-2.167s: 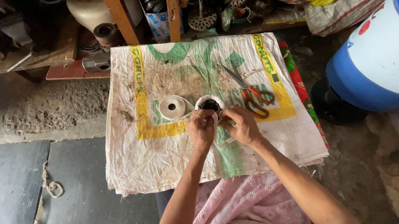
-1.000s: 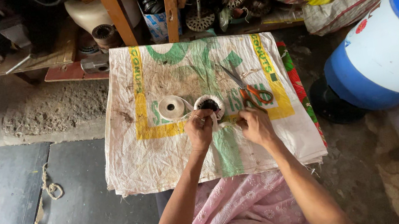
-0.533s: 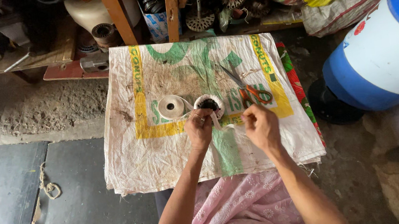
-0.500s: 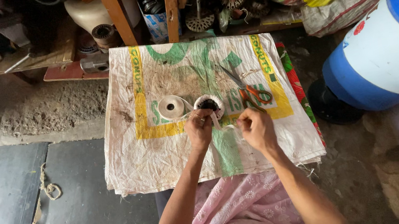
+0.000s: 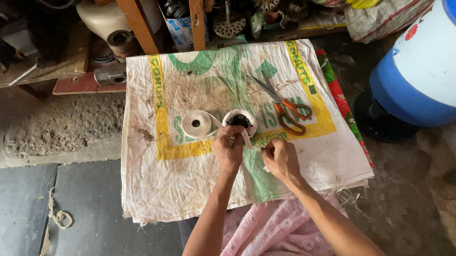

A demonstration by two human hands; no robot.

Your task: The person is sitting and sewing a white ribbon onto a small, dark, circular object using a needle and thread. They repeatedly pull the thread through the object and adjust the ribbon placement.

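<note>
White tape strip (image 5: 247,139) runs from coil (image 5: 239,121) toward right hand (image 5: 281,159).

soft even daylight, sharp centre, wide-angle stretch at edges

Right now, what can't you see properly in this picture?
Head view only:
- Left hand covers the near side of the white-wrapped ring.
- Right hand: its fingertips curl under, so the end of the white tape is hidden.
- Blue and white drum is cut off by the right edge.
- Shelf clutter is too dark and small.
</note>
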